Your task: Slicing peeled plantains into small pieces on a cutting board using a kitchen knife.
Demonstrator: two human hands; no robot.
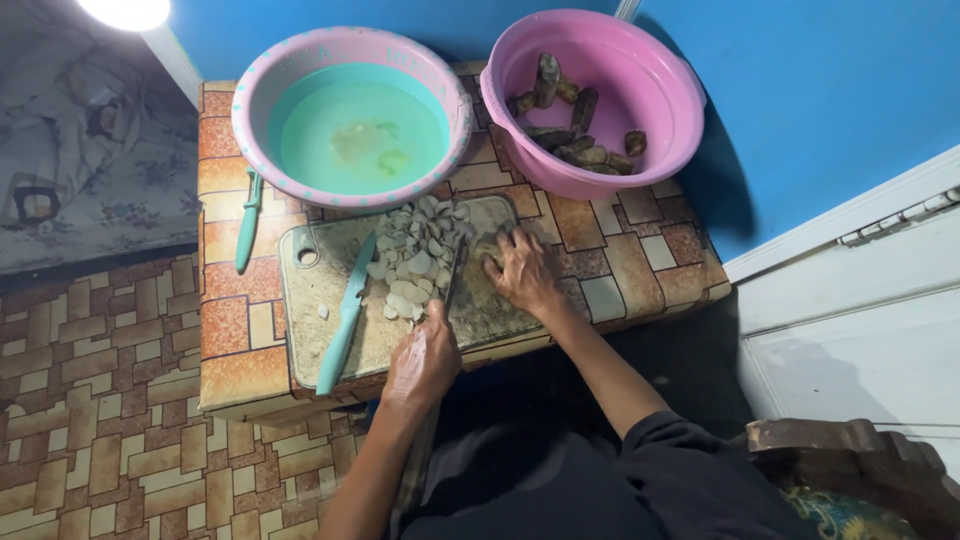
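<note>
A low table (640, 262) covered in a brick-patterned sheet is seen from above, and pretty much all of it is taken up. Just beyond the hands a pile of pale slices (415, 262) is heaped on the cutting board (330, 290), and further out two basins are parked: a pink-rimmed one with cloudy greenish water (355, 130) past the left hand, and a pink bowl (600, 95) holding dark unpeeled roots (575, 130) past the right hand. A teal-handled knife (348, 315) is left lying on the board just left of the left hand, and a second teal tool (247, 222) is laid on the table further left, off the board.

The left hand (425, 358) is closed around a knife handle, with the dark blade (452, 280) pointed away from the body and set beside the slice pile. The right hand (522, 272) is curled knuckles-up, fingers pressed down on a small piece (487, 247) that's mostly hidden under them, right next to the blade. Both forearms are angled in from the lower edge, the right one in a dark sleeve.

Room is tight: the slices crowd the blade on the left and the basins block the far side. Some bare board is left near the body, and a strip of open table to the right of the right hand, ending at the blue wall (820, 90).
</note>
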